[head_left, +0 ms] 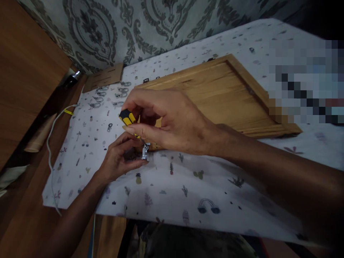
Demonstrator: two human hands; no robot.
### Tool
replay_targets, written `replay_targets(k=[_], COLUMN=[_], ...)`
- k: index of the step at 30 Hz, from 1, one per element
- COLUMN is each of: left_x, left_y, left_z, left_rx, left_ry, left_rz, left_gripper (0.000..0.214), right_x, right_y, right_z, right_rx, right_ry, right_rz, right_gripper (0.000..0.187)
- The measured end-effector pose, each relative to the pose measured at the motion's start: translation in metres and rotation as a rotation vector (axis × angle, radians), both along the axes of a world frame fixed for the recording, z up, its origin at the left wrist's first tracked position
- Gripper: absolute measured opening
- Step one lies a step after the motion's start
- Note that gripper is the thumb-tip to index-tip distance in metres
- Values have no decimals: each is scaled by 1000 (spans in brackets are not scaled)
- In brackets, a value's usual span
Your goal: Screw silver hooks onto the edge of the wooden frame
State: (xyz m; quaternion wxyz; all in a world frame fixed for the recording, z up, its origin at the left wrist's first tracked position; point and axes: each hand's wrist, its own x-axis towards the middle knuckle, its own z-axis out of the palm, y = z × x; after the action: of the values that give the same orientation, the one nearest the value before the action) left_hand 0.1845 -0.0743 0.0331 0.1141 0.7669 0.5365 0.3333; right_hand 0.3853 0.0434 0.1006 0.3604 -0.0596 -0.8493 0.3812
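My right hand (pixel 172 122) is closed around the yellow-and-black handle of a screwdriver (pixel 128 117), which slants down to the right. The screwdriver's tip meets a small metal cabinet hinge (pixel 145 152) at the near left edge of a wooden cabinet door (pixel 193 93). Below it, my left hand (pixel 118 157) steadies the hinge, thumb in front and fingers behind. Part of the left fingers and the door's left corner are hidden behind my right hand. The door lies flat on a table covered with a white patterned cloth (pixel 172 193).
Several metal hinges (pixel 122 92) lie on the cloth to the left of the door, beside a piece of cardboard (pixel 103 77). A white cable (pixel 49 150) hangs over the table's left edge. A patterned curtain (pixel 150 28) is behind; a blurred patch covers the right side.
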Motion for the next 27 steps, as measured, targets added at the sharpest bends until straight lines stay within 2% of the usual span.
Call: replay_targets(k=[4, 10, 15, 22, 27], left_x=[0, 0, 1, 1, 0], left_y=[0, -1, 0, 0, 0], left_z=[1, 1, 2, 2, 2], left_rx=[-30, -53, -35, -22, -37], left_ry=[-2, 0, -1, 6, 21], left_rz=[16, 20, 15, 10, 25], left_gripper=[34, 35, 35, 35, 36], right_x=[0, 6, 5, 2, 3], right_y=[2, 3, 4, 2, 2], right_z=[-1, 9, 8, 6, 5], right_rx=[18, 95, 85, 96, 62], right_ry=[46, 40, 51, -87, -55], right_rz=[17, -23, -6, -23, 5], right_gripper=[9, 10, 9, 9, 6])
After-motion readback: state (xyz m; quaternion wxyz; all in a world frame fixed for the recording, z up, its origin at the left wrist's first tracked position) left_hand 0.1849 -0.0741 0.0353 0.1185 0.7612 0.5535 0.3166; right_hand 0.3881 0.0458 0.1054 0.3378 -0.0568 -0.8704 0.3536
